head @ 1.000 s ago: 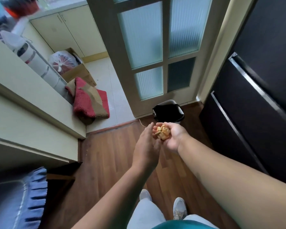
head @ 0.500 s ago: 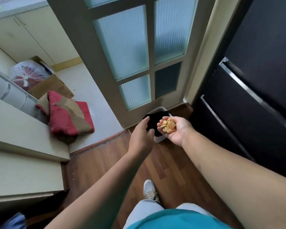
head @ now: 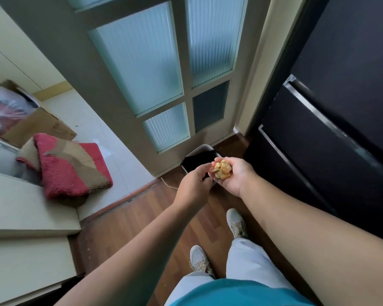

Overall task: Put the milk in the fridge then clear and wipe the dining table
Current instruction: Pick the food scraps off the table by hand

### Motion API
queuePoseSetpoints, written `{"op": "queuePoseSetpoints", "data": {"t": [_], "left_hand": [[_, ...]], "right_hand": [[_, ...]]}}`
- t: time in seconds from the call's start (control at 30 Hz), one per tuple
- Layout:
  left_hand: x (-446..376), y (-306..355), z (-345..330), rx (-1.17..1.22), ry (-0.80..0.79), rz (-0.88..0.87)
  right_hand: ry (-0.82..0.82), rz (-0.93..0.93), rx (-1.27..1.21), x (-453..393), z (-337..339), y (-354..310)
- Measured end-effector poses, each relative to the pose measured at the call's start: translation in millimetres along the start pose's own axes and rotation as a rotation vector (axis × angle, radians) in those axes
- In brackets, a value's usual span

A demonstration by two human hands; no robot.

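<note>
The right hand (head: 234, 176), palm up and cupped, holds a lumpy heap of yellow-brown food scraps (head: 222, 169). The left hand (head: 194, 184), at its 9 o'clock, has loosely curled fingers gripping nothing, fingertips just beside the scraps. Both hover over a small white bin (head: 200, 152) lined with a glossy black bag, at 12 o'clock from the hands on the wooden plank floor (head: 142, 215). At 3 o'clock stands the smooth black fridge (head: 341, 120); a ribbed frosted-glass door (head: 146, 62) rises behind the bin.

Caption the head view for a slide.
Right hand cups food scraps above the black-lined bin; left hand alongside.
</note>
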State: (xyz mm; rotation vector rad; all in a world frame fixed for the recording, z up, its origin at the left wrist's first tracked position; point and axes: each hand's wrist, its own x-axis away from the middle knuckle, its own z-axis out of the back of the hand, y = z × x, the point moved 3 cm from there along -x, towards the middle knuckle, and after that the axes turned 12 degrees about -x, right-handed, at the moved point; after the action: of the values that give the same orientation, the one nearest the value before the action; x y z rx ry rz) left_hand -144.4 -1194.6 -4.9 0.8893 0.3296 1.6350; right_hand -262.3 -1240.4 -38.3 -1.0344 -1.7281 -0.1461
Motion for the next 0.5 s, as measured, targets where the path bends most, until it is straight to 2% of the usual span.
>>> {"op": "queuePoseSetpoints", "data": {"t": [0.13, 0.27, 0.5], "left_hand": [[-25, -1, -4, -0.029, -0.031, 0.028], [-58, 1, -3, -0.016, -0.013, 0.129], [-129, 18, -24, 0.197, -0.063, 0.293]], "right_hand": [[0.036, -0.021, 0.022, -27, -5, -14], [0.043, -0.070, 0.103, -59, -17, -34], [0.042, -0.114, 0.232, -111, -36, -77]]}}
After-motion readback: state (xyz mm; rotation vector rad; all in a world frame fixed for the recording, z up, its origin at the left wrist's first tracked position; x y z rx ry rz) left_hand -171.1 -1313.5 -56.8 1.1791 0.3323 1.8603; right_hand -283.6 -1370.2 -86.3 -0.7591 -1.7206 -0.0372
